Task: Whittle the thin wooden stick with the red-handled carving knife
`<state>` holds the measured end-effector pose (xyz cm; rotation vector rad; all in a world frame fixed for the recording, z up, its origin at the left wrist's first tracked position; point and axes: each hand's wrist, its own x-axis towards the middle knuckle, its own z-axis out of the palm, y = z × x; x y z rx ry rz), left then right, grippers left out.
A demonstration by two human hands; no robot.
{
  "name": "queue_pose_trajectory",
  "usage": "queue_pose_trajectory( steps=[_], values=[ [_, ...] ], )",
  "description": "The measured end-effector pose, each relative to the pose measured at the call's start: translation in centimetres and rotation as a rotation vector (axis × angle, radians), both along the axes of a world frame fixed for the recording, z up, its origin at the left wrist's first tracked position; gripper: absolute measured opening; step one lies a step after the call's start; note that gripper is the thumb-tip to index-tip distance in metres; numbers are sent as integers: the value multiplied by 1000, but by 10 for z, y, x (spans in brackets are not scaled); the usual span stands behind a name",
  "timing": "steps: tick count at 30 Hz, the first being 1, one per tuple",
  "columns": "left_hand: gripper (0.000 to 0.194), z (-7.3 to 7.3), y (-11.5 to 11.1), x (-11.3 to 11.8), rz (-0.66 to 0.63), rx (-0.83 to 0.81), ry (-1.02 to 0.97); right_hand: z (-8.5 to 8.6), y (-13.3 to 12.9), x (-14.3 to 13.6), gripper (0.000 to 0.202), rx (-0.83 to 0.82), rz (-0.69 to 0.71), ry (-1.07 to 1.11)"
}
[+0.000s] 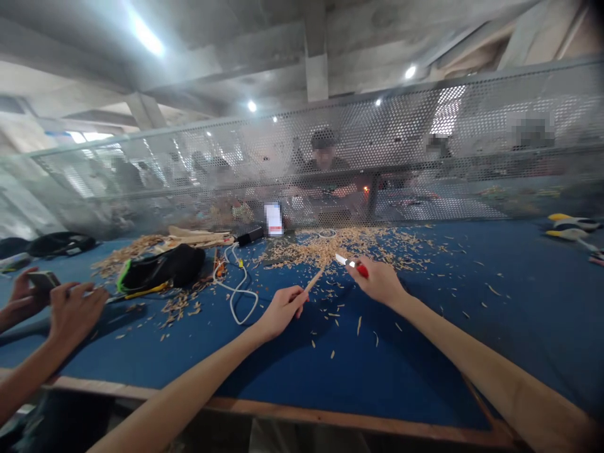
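Note:
Near the middle of the blue table, my left hand (282,309) is closed round a thin wooden stick (315,279), whose tip points up and to the right. To its right, my right hand (381,281) grips a knife (346,260) with a red handle, its pale blade pointing left. The blade is close to the stick's tip but apart from it. Many wood shavings (325,248) lie on the table beyond both hands, and a few are scattered nearer.
A white cable (243,292) loops left of my left hand. Beyond it are a black cloth item (165,267), wood pieces (198,237) and a lit phone (274,219). Another person's hands (75,308) hold a device at left. Yellow-handled tools (569,233) lie far right, before a mesh screen (401,145).

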<state>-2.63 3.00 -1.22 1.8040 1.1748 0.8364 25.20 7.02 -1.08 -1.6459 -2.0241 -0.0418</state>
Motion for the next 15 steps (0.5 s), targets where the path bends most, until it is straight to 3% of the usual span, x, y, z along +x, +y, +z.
queue_pose_trajectory(
  steps=[3, 6, 11, 15],
  values=[
    [40, 5, -9, 2, -42, 65, 110, 2, -14, -21, 54, 16, 138, 72],
    [41, 6, -14, 4, -22, 129, 128, -4, -20, -31, 43, 15, 309, -17],
    [47, 5, 1, 12, 121, 184, -118, -13, -22, -38, 23, 25, 423, -117],
    [52, 5, 16, 26, 225, 168, -325, -13, -28, -40, 22, 42, 471, -108]
  ],
)
